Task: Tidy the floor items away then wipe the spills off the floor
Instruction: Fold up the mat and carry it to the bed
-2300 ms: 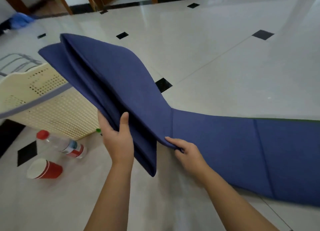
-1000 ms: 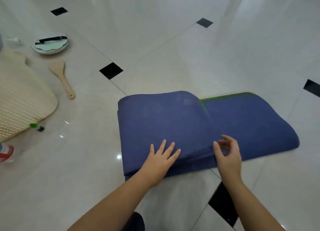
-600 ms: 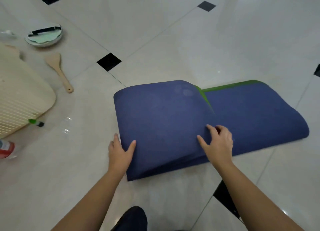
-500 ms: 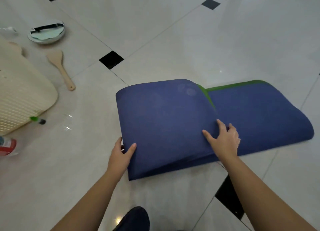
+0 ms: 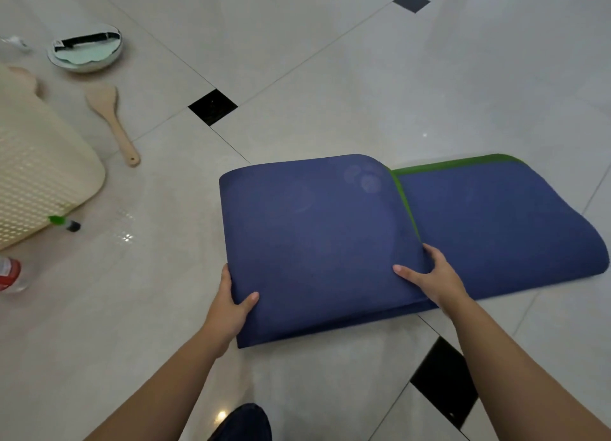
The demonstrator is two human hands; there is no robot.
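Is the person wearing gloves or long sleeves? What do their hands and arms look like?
No gloves. The left hand and right hand are bare, with no rings, watch or bracelet showing. The left forearm and right forearm are bare too; no sleeve shows.

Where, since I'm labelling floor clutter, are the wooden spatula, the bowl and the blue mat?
wooden spatula [image 5: 103,100]: head view, on its blade.
bowl [image 5: 86,68]: head view, on its near wall.
blue mat [image 5: 314,235]: head view, on the folded-over top layer.

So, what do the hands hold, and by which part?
Both grip the folded blue mat: left hand at its near-left corner, right hand at the top fold's right edge.
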